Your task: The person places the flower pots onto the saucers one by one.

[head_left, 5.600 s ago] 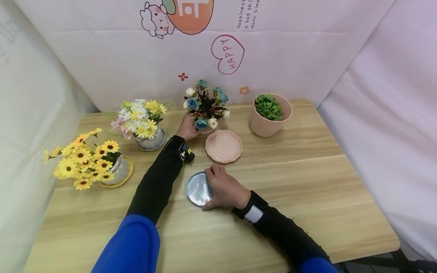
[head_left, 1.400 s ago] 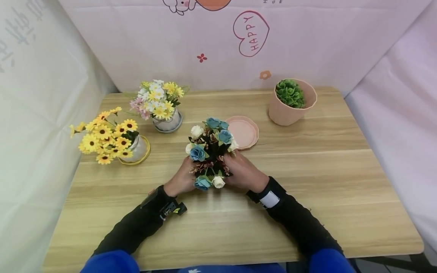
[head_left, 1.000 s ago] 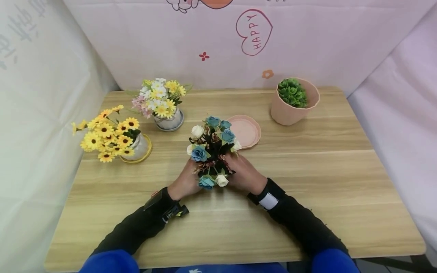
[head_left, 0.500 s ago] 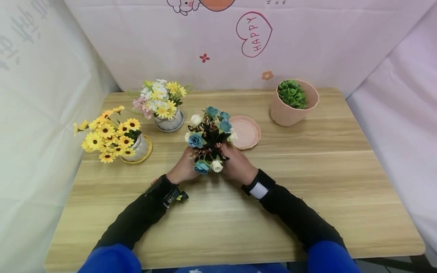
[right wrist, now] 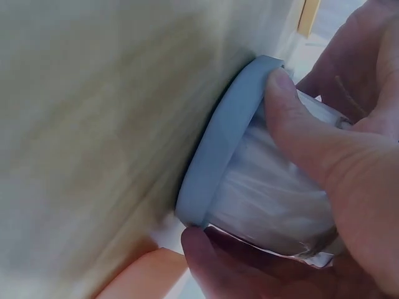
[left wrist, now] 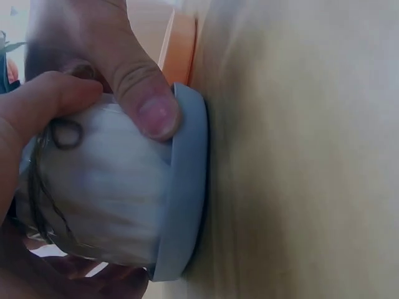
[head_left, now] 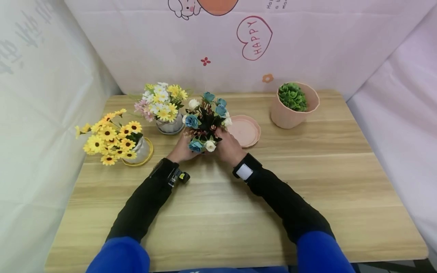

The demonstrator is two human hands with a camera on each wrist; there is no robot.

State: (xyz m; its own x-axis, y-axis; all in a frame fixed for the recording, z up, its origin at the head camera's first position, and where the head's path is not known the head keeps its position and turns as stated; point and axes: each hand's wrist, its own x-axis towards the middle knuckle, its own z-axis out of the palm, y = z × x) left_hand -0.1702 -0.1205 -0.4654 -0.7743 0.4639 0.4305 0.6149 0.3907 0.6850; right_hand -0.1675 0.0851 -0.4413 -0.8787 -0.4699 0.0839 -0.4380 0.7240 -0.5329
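Flowerpot (left wrist: 118,177) shifts forward; I see left hand (head_left: 181,150) grasping it, right hand (head_left: 229,147) grasping it plus saucer (left wrist: 185,187), likely preventing slippage.

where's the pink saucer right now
In the head view, the pink saucer lies on the table, just right of the blue and white flowers and to the left of the pink pot.
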